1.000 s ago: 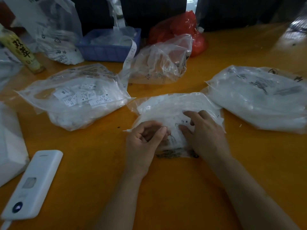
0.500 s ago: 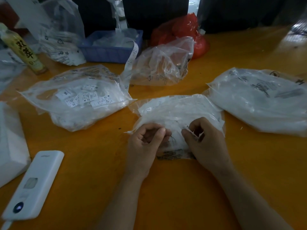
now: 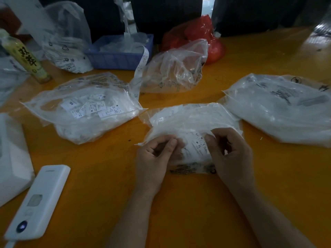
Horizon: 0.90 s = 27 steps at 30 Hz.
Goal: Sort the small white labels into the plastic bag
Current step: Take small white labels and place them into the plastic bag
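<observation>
I can read an "S" on the small white labels (image 3: 198, 143) in the bag between my hands. One label (image 3: 70, 104) in the left bag (image 3: 84, 108) looks like "XXL", and the bottle (image 3: 26, 58) has Chinese characters I can't make out.

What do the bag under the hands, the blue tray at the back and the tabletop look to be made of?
Bag under the hands: thin clear plastic film, glossy, crinkled, labels showing through. Blue tray: rigid moulded plastic, matte, with ribbed sides. Tabletop: smooth orange surface with a soft sheen, probably laminate or painted board; no grain is visible.
</observation>
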Available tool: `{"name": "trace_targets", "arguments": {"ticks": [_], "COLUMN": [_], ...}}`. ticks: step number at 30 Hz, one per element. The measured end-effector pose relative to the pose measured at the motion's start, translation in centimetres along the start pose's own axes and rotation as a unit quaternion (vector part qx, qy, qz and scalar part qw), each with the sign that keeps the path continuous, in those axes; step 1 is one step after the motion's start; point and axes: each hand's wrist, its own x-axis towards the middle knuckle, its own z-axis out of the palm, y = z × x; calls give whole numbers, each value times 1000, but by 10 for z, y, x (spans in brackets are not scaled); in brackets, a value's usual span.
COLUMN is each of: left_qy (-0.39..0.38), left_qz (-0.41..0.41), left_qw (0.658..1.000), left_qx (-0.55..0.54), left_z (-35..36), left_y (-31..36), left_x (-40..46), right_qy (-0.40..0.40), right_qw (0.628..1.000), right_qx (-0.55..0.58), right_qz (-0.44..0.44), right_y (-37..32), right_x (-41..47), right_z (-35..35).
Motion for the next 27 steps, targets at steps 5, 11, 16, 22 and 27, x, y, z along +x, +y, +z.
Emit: {"name": "trace_targets", "arguments": {"ticks": [5, 11, 16, 22, 27], "left_qy": [-11, -28, -56, -64, -66], "left_qz": [-6, 2, 8, 4, -4], "left_qw": [1000, 998, 995, 994, 995], "left_qx": [4, 52, 81, 88, 71], "left_z": [0, 0, 3, 4, 3], "left_y": [-1, 0, 4, 6, 5], "left_x": [0, -1, -2, -3, -3], "right_qy": [-3, -23, -43, -80, -86], "right_qw": [996, 984, 974, 970, 967], "right_qx": [74, 173, 208, 214, 221], "right_qz": [53, 46, 72, 79, 91], "right_y": [-4, -10, -10, -10, -10], "right_x": [-2, -1, -1, -2, -2], "right_z": [2, 1, 2, 3, 4]}}
